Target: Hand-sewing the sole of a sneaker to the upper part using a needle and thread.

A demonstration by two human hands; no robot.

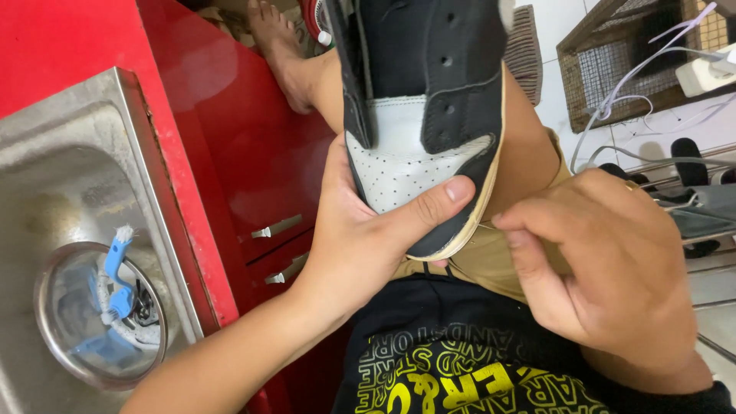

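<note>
The left hand [368, 238] clamps the black-and-white sneaker [425, 115] toe-up for access, while the right hand [606, 261], fingers curled, seemingly pinches its sole edge.

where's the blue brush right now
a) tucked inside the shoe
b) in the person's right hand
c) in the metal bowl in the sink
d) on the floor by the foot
c: the blue brush lies in the metal bowl in the sink, apart from both hands; the left hand holds the shoe, and the right hand is beside its sole.
</note>
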